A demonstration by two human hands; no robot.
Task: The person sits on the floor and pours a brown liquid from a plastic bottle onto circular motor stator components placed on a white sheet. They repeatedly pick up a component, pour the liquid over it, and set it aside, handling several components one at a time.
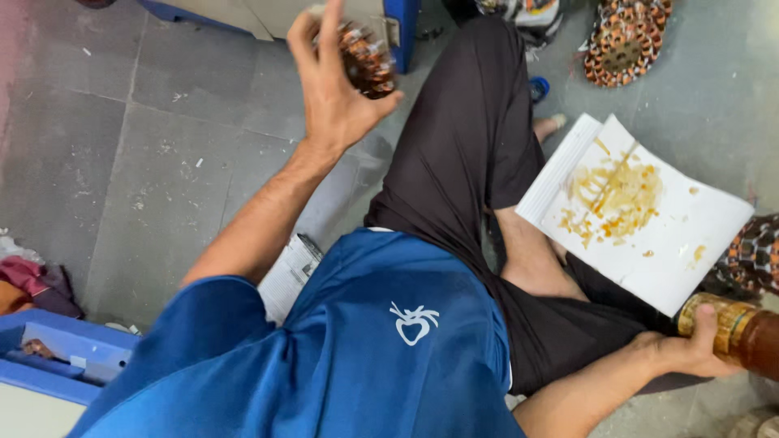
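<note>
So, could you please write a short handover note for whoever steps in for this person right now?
Left hand: raised, gripping a copper-wound coil piece.
Right hand: low at the side, gripping a brown bottle lying on its side.
White pad rests by the crossed legs, smeared with amber liquid. Two more wound coils lie on the floor, one at top, one behind the bottle.
Done: liquid is out on the pad. Left: cannot tell whether the held coil is coated.

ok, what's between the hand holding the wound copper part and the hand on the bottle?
Head view: the person's bent leg in black trousers lies between the left hand and right hand, with the stained white pad beside it.
</note>
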